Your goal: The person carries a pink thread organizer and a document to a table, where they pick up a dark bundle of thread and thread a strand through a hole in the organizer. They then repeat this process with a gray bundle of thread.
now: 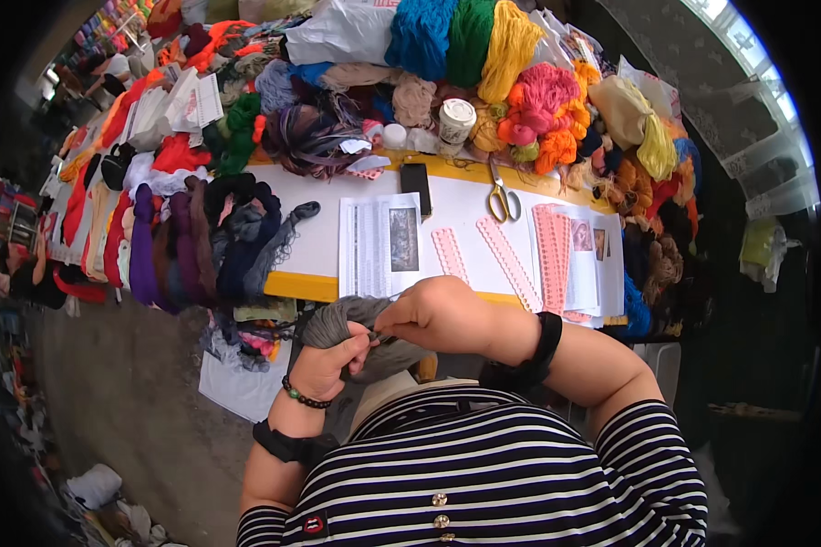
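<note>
Grey skein in two hands at the table's near edge

Grey skein (327, 319) off the table (301, 285), just in front of the person's waist. Left hand (330, 363) closed round it, thumb on top; looks like a clamp to keep the loops together. Right hand (433, 314) bent in from the other side, fingertips pinched together at the skein, seemingly on some of its yarn; exact strand too fine to make out. Held close and low, probably for a better look at fine work.

Printed sheet (365, 242) flat straight ahead, likely for easy reading. Pink hole-edged strips (506, 263) fanned to the right, perhaps so each can be picked up singly. Scissors (496, 189) and phone (416, 190) behind, within reach. Coloured yarn heaped around the far and left sides, which leaves the middle for working.

Containers: white cup (456, 123), lid on, contents hidden. Cream bag (622, 109) among the yarn at right, gathered at the neck, contents unseen. Small bag (759, 255) hanging by the curtain, something greenish showing; cannot tell what
</note>
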